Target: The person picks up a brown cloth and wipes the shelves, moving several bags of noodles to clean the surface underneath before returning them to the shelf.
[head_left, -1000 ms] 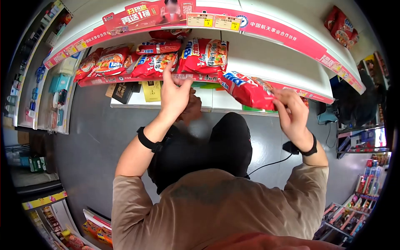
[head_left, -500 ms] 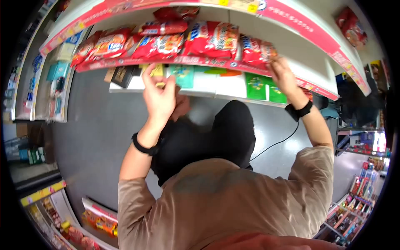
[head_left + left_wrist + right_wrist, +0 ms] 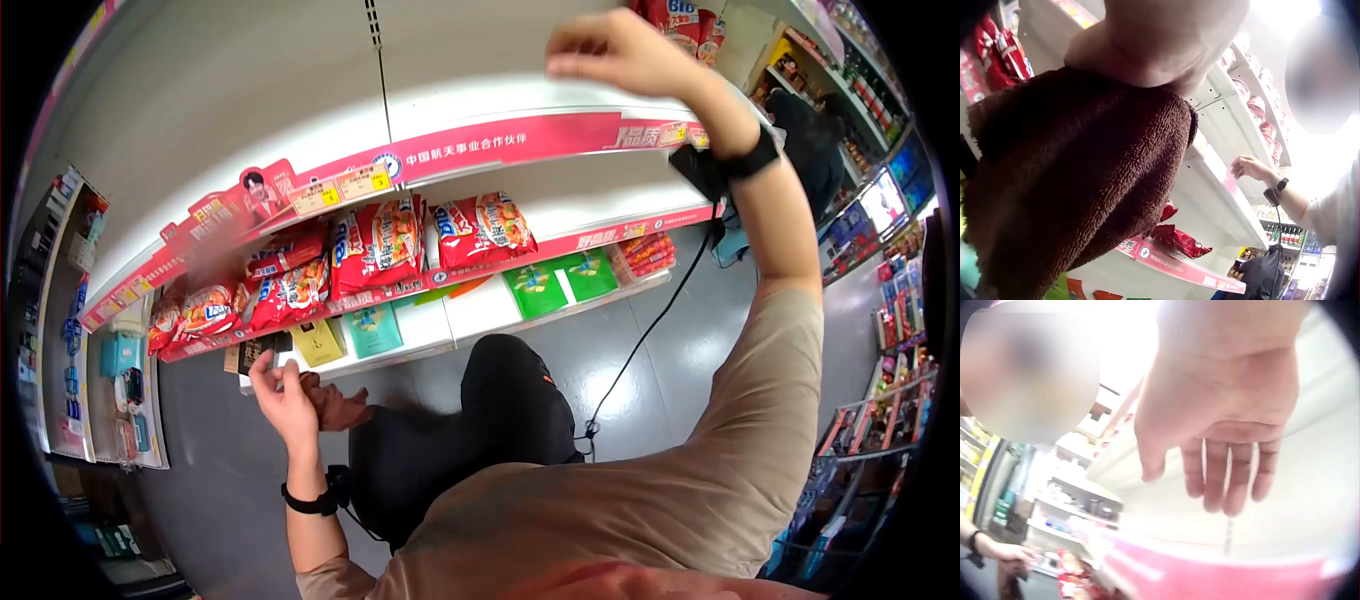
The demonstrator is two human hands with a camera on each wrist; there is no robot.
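My left hand (image 3: 287,402) is low in front of the lower shelf, holding a brown towel (image 3: 1094,181). In the left wrist view the towel hangs in folds and covers the fingers. My right hand (image 3: 632,55) is raised over the upper shelf (image 3: 500,100), empty. The right wrist view shows its palm, with the fingers extended and slightly apart. Near it in the head view are red noodle packets (image 3: 672,25). On the lower shelf stands a row of red instant noodle packets, with one packet (image 3: 485,228) at the row's right end and another (image 3: 378,245) beside it.
A pink price strip (image 3: 500,147) edges the upper shelf. Below the noodles lie green packs (image 3: 537,290), a teal pack (image 3: 374,328) and a yellow pack (image 3: 318,342). A black cable (image 3: 650,330) hangs from my right wrist. Stocked racks (image 3: 900,320) stand at the right.
My right hand set the noodle packet at the row's right end, let go and rose over the upper shelf. My left hand drew back from the packets with the towel. The view has turned right.
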